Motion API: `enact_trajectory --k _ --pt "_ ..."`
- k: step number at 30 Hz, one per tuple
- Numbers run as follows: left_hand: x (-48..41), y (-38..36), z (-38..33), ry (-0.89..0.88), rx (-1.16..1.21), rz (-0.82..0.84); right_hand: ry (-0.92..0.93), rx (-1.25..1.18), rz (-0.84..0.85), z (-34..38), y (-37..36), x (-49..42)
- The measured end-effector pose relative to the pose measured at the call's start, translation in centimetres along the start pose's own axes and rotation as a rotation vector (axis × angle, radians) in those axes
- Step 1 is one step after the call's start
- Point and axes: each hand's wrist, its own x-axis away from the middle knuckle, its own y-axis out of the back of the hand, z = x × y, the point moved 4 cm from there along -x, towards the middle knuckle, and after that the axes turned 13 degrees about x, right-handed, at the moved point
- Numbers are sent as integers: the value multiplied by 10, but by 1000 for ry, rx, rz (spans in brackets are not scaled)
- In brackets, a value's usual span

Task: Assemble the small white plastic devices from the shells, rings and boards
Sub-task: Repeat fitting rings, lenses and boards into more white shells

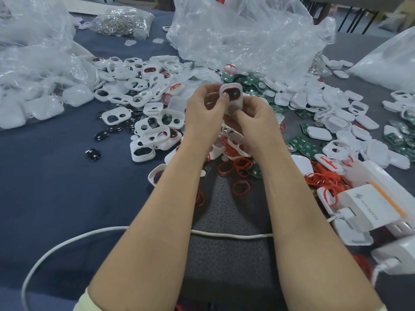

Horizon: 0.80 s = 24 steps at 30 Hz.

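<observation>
clock directions are read from the held shell (231,95), with 12 o'clock pointing away from the person.

1. grip. the left hand (206,108) curls round the shell's left side, its thumb pressed on the dark insert in the face. the right hand (253,117) pinches the lower end with curled fingers. the shell is raised above the table (56,187), tilted face-up, with a red edge showing round the insert.

2. surroundings.
- 9 to 11 o'clock: loose shells (139,90) in a dense heap, near the left hand.
- 8 o'clock: black pads (93,153) scattered on the blue cloth.
- 1 o'clock and 4 o'clock: green boards (305,147) among white back covers (318,133).
- 6 o'clock: red rings (241,187) lie under and between the forearms.
- 5 o'clock: a white charger block (372,207) sits at the table edge; a white cable (67,241) crosses under both forearms.

3. open room. bare cloth lies at 7 to 8 o'clock. a grey textured surface (224,221) shows between the arms.

4. containers.
- 12 o'clock: a crumpled clear bag (235,30); contents cannot be told.
- 10 o'clock: a clear bag (33,63) holding white parts.
- 11 o'clock: a small bag (123,19) of metal pieces.
- 2 o'clock: a white-filled bag (393,63).
</observation>
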Motion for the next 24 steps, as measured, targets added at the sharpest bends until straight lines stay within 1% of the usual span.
enact_trajectory --k 3,7,10,13,19,24 --pt "0 1 0 0 22 -3 -10 -55 40 0 -2 2" --pt "1 0 1 16 27 24 -18 -33 2 1 2 2" --pt "0 0 3 32 34 10 -31 -45 -1 1 4 3" --pt "0 2 3 42 53 5 -2 -7 8 4 4 4" --pt "0 -3 4 46 44 80 -20 -106 -55 4 6 2" --pt "-1 -2 4 44 22 89 -2 -232 49 4 3 2"
